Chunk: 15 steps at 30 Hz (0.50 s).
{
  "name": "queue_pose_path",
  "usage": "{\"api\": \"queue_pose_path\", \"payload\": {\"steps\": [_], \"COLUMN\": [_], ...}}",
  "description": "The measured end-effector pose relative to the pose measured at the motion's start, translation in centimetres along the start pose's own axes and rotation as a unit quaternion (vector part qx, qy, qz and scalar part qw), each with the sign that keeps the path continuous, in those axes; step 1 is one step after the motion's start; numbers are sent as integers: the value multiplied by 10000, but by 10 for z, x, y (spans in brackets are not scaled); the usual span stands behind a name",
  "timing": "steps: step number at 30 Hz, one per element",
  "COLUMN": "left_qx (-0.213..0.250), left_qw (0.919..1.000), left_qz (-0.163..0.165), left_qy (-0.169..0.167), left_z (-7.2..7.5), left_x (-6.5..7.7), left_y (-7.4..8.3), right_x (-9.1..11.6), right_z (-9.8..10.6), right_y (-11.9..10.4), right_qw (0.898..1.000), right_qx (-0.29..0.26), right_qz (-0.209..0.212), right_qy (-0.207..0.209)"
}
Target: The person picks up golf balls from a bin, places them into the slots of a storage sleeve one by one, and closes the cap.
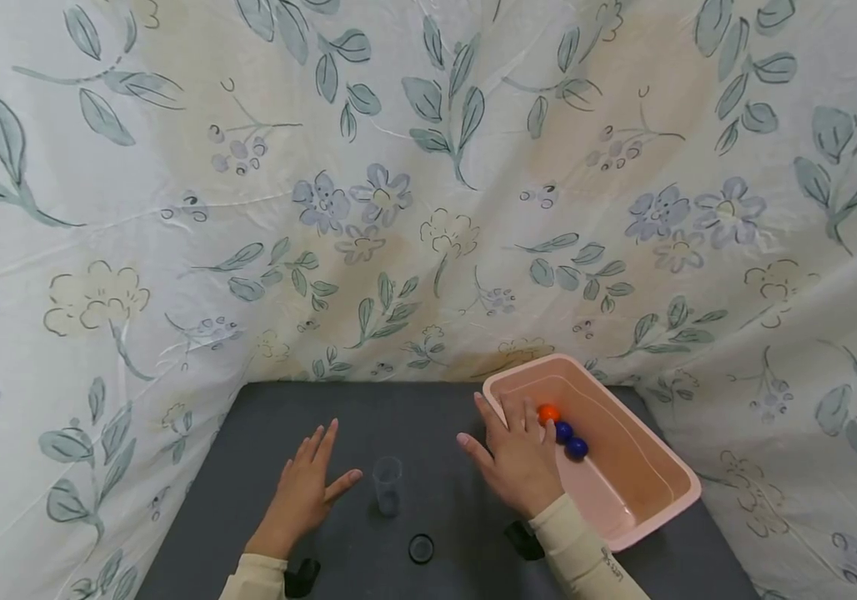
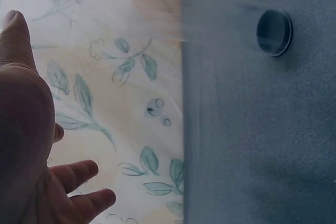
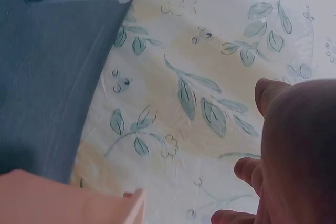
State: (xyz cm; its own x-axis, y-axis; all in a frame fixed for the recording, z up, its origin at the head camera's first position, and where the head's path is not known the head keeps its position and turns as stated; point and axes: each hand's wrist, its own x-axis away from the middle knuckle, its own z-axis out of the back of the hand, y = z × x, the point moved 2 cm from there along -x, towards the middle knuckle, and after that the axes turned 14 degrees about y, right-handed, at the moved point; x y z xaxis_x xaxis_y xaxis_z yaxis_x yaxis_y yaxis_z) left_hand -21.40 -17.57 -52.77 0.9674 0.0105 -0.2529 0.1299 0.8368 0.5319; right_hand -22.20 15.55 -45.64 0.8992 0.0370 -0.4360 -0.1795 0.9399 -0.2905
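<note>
I see a big pale cloth (image 1: 436,179) behind the desk (image 1: 428,433) and along both its sides, like a wall. It looks a bit wrinkly, and some parts look peachy. Green leaves (image 1: 423,98) on stems are drawn all over it, with soft purple flowers (image 1: 321,202), puffy yellow flowers (image 1: 97,296) and bunches of little round berries (image 1: 239,154). The desk is dark grey and flat, and its back edge is straight.
</note>
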Motion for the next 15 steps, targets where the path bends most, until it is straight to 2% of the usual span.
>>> {"api": "queue_pose_path", "payload": {"steps": [7,15], "left_qx": [376,686], "left_qw": [9991,9972], "left_qz": [152,246], "left_qy": [-144,-171], "left_z": [-12,-26], "left_x": [-1,0], "left_y": [-5,-6], "right_x": [-9,-14], "right_z": [9,22], "right_y": [12,28], "right_qw": [9996,9996], "right_qx": [158,257], "right_qz": [-170,85], "right_qy": [-170,107]}}
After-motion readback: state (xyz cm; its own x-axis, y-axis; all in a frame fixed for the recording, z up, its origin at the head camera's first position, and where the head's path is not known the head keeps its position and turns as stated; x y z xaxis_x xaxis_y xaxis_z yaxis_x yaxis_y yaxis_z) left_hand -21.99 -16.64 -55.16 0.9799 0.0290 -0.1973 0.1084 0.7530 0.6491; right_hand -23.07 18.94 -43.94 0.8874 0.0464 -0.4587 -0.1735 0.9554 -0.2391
